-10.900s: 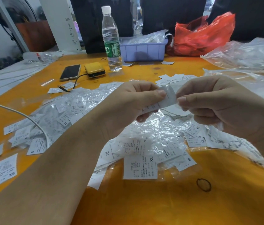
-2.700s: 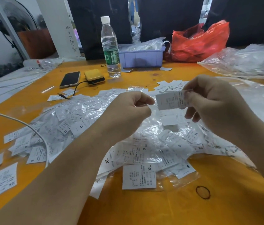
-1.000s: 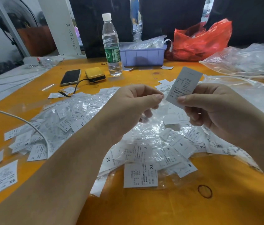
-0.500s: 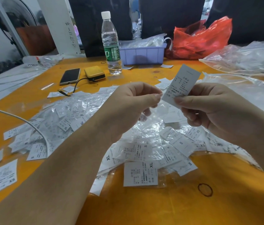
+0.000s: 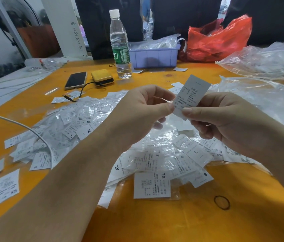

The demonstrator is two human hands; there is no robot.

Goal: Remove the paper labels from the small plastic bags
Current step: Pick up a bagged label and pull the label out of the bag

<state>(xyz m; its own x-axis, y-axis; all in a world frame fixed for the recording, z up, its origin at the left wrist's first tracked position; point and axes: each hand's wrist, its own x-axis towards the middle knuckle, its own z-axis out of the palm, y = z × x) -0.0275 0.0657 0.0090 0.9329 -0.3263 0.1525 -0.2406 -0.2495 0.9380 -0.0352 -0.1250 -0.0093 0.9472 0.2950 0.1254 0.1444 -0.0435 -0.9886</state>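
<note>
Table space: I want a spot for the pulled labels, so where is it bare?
Bare orange table lies along the near edge, below the pile of bagged labels, around the rubber band. Another bare strip lies between the phone and the white cable. The middle, under both hands, is crowded.

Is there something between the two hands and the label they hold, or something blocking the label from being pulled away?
Nothing visible stands between. The right hand pinches the paper label at its lower edge, and the left hand pinches right beside it. The label sticks up in free air above the pile of small plastic bags.
</note>
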